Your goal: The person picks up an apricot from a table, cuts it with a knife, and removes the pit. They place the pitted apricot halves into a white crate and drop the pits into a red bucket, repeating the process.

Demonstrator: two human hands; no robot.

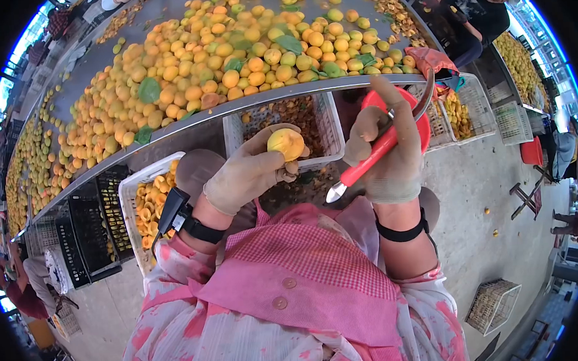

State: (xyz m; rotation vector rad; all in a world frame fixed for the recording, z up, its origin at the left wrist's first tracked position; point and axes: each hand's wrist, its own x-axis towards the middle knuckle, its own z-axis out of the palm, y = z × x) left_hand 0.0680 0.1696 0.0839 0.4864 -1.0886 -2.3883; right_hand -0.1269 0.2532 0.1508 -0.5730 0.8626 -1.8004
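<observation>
My left hand (249, 169), in a pale work glove, pinches a yellow apricot (286, 144) between thumb and fingers, above a white crate (330, 123) with brown scraps in it. Opposite it, my right hand (392, 149), gloved too, is wrapped round a red-handled tool (370, 156). A curved metal blade (426, 93) rises from the tool's upper end, and its small pointed metal tip (335, 192) faces down toward my lap. Tool and apricot are apart. Behind my right hand stands a red bucket (424, 132), partly hidden by the glove.
A metal-edged table (245, 102) heaped with apricots and some leaves spans the front. To my left stand a white crate of apricot halves (128, 195) and black crates (85, 220). Crates of fruit (478, 108) stand right. A person (483, 10) works at upper right.
</observation>
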